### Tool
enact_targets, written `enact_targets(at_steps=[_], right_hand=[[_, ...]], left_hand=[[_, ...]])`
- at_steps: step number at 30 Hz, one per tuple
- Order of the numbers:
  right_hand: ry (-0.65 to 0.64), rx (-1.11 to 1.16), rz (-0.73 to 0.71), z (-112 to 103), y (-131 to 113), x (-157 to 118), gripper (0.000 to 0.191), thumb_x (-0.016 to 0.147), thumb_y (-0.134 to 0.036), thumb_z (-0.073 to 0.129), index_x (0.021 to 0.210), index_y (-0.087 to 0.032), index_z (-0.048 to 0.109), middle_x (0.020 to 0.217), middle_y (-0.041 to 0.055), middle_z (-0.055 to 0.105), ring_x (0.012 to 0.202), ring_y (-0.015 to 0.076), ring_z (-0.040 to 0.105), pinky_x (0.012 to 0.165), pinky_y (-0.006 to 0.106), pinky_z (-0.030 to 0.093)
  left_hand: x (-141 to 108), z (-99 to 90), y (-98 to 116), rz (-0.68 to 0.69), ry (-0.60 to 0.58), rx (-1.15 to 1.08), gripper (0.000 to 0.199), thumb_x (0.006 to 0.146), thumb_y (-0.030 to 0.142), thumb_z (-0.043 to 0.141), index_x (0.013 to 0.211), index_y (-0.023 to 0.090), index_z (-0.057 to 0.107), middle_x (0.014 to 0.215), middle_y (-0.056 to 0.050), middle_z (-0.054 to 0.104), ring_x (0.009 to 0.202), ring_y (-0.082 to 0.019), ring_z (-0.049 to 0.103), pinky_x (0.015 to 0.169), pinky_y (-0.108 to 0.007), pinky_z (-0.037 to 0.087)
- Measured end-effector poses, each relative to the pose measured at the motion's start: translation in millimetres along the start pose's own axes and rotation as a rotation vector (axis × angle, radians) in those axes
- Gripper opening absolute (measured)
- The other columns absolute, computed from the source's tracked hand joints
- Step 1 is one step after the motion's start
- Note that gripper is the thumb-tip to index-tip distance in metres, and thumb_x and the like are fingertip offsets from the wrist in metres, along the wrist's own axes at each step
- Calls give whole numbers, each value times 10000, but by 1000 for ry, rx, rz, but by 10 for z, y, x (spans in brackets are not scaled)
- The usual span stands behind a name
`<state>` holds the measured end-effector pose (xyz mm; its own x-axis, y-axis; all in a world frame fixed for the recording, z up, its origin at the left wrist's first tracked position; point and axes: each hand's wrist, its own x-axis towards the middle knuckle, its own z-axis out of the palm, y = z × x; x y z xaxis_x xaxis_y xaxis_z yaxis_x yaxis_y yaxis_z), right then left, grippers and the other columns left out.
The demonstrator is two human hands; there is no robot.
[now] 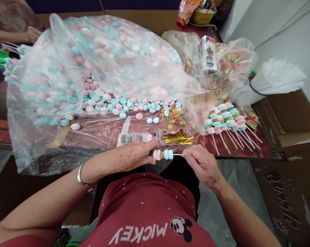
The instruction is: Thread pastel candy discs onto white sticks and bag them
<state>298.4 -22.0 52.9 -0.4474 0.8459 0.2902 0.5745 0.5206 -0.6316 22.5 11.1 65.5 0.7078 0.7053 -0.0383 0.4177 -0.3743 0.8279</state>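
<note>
A candy skewer [166,154] lies level in front of my body: pink, white and blue marshmallows with a green and an orange gummy ring on a white stick. My left hand [133,155] pinches its left end between thumb and fingers; something dark shows at the thumb, too hidden to name. My right hand [201,164] is closed on the bare stick at the right end. Just beyond the hands lie a printed label packet [136,138] and a bundle of gold twist ties [177,137]. Loose gummy rings [176,116] and loose marshmallows [122,101] are spread behind them.
A huge plastic bag of marshmallows [124,48] covers the table's left and back. Finished-looking skewers [225,116] lie at right, near a container of white sticks [275,79], bags of gummy rings [232,60] and cardboard boxes [286,178]. Another person's hand [33,34] is at upper left.
</note>
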Motion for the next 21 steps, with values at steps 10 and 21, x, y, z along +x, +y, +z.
enact_targets(at_steps=[10, 21], right_hand=[[323, 803, 652, 713, -123, -405, 279, 914, -429, 566, 811, -191, 669, 574, -41, 468, 538, 101, 397, 517, 240, 323], [418, 938, 644, 918, -109, -341, 258, 905, -412, 596, 805, -185, 668, 601, -32, 470, 573, 109, 406, 553, 255, 331]], left_hand=[[162, -165, 601, 233, 232, 168, 269, 869, 118, 572, 1107, 199, 670, 1164, -135, 686, 1145, -289, 602, 934, -412, 495], [-96, 138, 319, -188, 933, -647, 358, 725, 457, 780, 922, 192, 643, 753, -26, 703, 715, -184, 660, 641, -279, 523]])
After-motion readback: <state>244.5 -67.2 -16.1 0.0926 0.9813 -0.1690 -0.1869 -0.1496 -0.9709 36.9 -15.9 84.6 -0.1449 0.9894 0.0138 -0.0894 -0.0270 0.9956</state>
